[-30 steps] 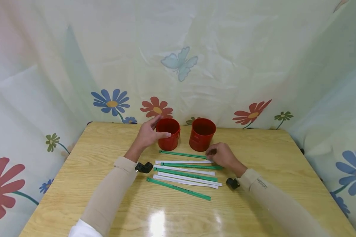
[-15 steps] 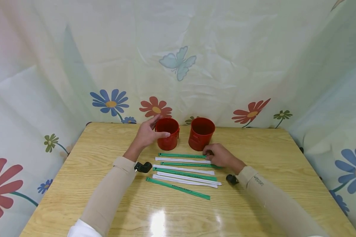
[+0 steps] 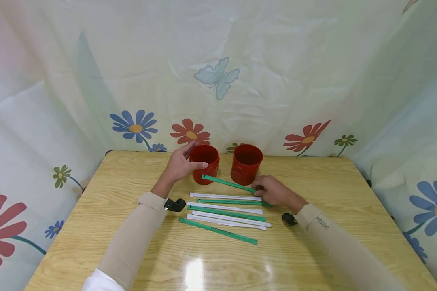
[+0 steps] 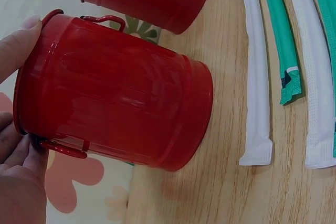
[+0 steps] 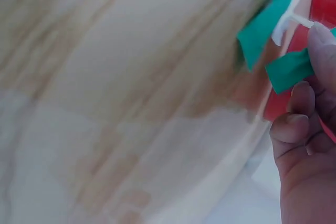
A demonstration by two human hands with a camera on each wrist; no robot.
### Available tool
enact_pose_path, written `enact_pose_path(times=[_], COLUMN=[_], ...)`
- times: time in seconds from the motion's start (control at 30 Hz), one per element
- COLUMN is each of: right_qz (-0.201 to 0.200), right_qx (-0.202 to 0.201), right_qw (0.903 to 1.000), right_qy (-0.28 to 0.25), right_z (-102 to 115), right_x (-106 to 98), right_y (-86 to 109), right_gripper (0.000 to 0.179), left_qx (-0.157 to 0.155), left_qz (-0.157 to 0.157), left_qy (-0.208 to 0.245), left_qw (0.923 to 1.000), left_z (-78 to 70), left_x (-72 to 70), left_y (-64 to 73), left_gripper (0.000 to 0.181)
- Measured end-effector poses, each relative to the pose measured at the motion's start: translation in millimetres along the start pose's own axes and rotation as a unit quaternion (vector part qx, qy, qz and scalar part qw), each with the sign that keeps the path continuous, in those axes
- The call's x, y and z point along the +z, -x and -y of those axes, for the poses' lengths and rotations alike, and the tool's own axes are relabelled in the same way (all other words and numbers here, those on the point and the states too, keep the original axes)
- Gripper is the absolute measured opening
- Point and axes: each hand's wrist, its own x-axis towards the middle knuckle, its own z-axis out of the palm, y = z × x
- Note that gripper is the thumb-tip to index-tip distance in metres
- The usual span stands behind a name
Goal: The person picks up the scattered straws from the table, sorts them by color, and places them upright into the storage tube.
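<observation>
My left hand point(image 3: 178, 165) grips a small red metal bucket point(image 4: 121, 93) at its rim, thumb on one side and fingers on the other. Pinched by one end between the thumb and fingers of my right hand point(image 3: 273, 190) is a green paper-wrapped straw point(image 3: 227, 183). Its far end overlaps the front of the held bucket in the head view. Close up in the right wrist view, a short green wrapper end point(image 5: 289, 71) sticks out past the fingertips. Behind the right hand stands a second red bucket point(image 3: 243, 173), upright with its mouth up.
Several wrapped straws lie roughly side by side on the wooden table point(image 3: 138, 242), among them a white one point(image 3: 222, 197) at the back and a green one point(image 3: 218, 231) at the front. A flower-print curtain point(image 3: 269, 81) hangs behind the table's back edge.
The green straw in my right hand has first come slightly nearer, then risen at its left end toward the left bucket. My left hand keeps its grip there.
</observation>
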Motion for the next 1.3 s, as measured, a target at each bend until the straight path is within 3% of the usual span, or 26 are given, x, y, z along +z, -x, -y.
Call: enact_pose_path(times=[0.2, 0.43, 0.83, 1.3], right_qz=[-0.015, -0.037, -0.058, -0.078], right_qx=[0.01, 0.033, 0.038, -0.001], right_qw=[0.9985, 0.9897, 0.9742, 0.9611], right_qy=[-0.052, -0.134, -0.215, -0.265], right_z=[3.0, 12.1, 41.2, 61.5], right_x=[-7.4, -13.3, -28.1, -44.2], right_y=[4.0, 7.2, 2.1, -16.5], right_gripper=[0.008, 0.006, 0.006, 0.004], left_qx=[0.0, -0.005, -0.008, -0.013], left_qz=[-0.002, -0.003, -0.001, -0.005], left_qy=[0.001, -0.006, -0.013, -0.02], left_qw=[1.0, 1.0, 0.9999, 0.9997], left_z=[-0.1, 0.7, 1.4, -0.2], left_x=[-0.7, -1.0, 0.0, 0.9], left_y=[1.7, 0.7, 0.0, -1.1], left_gripper=[0.095, 0.096, 0.097, 0.097])
